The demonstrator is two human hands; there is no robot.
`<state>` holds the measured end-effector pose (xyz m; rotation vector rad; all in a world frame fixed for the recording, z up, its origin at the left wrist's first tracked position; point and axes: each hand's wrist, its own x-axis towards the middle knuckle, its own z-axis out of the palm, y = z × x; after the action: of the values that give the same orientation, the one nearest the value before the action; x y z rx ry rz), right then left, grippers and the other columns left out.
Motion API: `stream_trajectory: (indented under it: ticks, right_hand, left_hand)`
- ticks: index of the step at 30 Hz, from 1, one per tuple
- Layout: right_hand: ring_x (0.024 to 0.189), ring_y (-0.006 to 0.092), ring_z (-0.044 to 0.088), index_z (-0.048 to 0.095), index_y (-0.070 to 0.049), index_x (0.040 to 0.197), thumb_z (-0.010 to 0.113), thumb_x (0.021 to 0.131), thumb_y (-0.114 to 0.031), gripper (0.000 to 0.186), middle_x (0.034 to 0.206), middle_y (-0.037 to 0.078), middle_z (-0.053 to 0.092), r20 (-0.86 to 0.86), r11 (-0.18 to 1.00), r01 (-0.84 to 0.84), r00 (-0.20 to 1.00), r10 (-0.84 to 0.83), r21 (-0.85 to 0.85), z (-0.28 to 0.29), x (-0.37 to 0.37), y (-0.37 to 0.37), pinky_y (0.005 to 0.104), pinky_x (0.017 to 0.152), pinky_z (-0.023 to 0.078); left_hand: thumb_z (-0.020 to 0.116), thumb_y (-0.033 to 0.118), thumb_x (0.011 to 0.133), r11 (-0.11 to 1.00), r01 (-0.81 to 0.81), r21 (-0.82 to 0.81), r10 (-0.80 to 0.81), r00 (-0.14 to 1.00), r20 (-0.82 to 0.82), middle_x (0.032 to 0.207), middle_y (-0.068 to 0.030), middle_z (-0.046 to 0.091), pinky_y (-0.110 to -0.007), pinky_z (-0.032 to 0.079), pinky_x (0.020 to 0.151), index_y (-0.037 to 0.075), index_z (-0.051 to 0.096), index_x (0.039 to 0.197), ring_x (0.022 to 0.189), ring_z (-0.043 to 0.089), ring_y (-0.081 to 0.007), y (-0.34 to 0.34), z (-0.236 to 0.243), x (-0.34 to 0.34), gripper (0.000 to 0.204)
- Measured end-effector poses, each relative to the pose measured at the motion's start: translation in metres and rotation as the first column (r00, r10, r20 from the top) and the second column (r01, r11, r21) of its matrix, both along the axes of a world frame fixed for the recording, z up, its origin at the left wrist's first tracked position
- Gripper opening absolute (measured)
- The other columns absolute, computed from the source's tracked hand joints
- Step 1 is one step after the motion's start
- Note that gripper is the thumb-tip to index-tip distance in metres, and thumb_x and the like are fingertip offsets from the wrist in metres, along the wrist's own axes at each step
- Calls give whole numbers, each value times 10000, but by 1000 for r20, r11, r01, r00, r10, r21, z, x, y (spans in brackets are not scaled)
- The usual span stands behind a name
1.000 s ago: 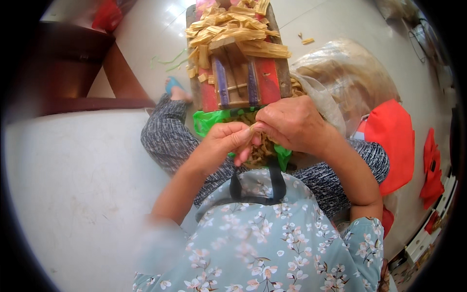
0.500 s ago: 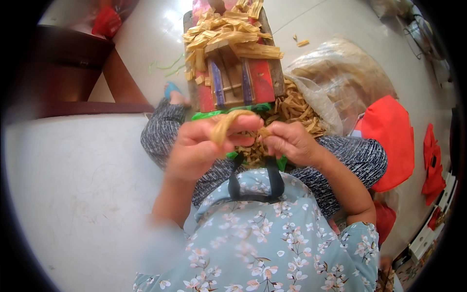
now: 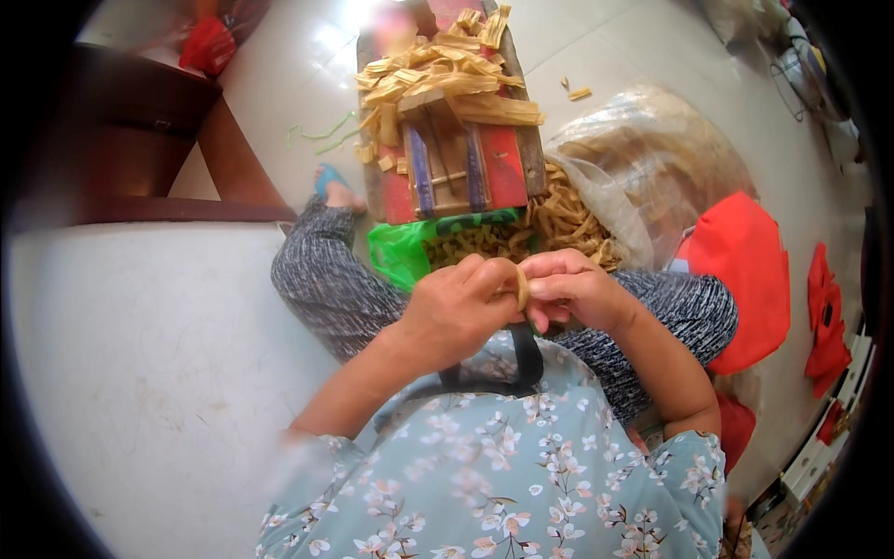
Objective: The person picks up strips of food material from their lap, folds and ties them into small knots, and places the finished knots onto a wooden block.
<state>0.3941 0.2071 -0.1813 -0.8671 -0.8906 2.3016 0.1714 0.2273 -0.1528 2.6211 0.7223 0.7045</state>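
Moved: both hands have dropped from the wooden frame (image 3: 453,168) and now meet over my lap.
Grip: left hand (image 3: 463,307) and right hand (image 3: 575,291) pinch one tan strip (image 3: 522,287) between fingertips.
Handling: I judge it light, thin, bendable; take it near its ends.
Around: green bag (image 3: 402,250) of strips ahead, clear sack (image 3: 652,168) on the floor to the right.
Obstruction: none that I see.

L hand (image 3: 463,307) + R hand (image 3: 575,291) meet at centre over lap, fingertips touching, fingers curled in pinch. Both forearms bare, angled inward from lower edge, elbows bent.
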Motion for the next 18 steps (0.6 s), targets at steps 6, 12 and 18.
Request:
stream_trajectory:
  ticks: [6, 12, 18]
  right_hand:
    - [639, 49, 578, 642, 20, 1138, 624, 942, -133, 249, 800, 34, 673, -37, 990, 79, 996, -75, 113, 88, -17, 23, 193, 557, 438]
    - [622, 43, 568, 641, 22, 1114, 678, 921, -99, 230, 780, 19, 663, 22, 989, 8, 1000, -12, 146, 135, -24, 39, 190, 548, 445]
    - [546, 15, 438, 597, -59, 875, 732, 865, -83, 137, 697, -33, 580, -21, 945, 325, 945, -326, -47, 68, -27, 31, 181, 479, 311]
  left_hand:
    - [806, 74, 586, 975, -145, 167, 107, 971, 215, 964, -8, 635, -287, 483, 576, 88, 712, 823, 713, 612, -165, 9, 46, -8, 255]
    - [896, 66, 531, 940, -210, 267, 129, 948, 290, 1007, -35, 657, -311, 508, 633, 63, 705, 901, 775, 635, -195, 12, 78, -12, 417]
    - [749, 38, 750, 884, -251, 394, 224, 968, 115, 1300, -134, 627, -454, 454, 1011, 55, 699, 911, 1248, 547, -333, 14, 35, -15, 170]
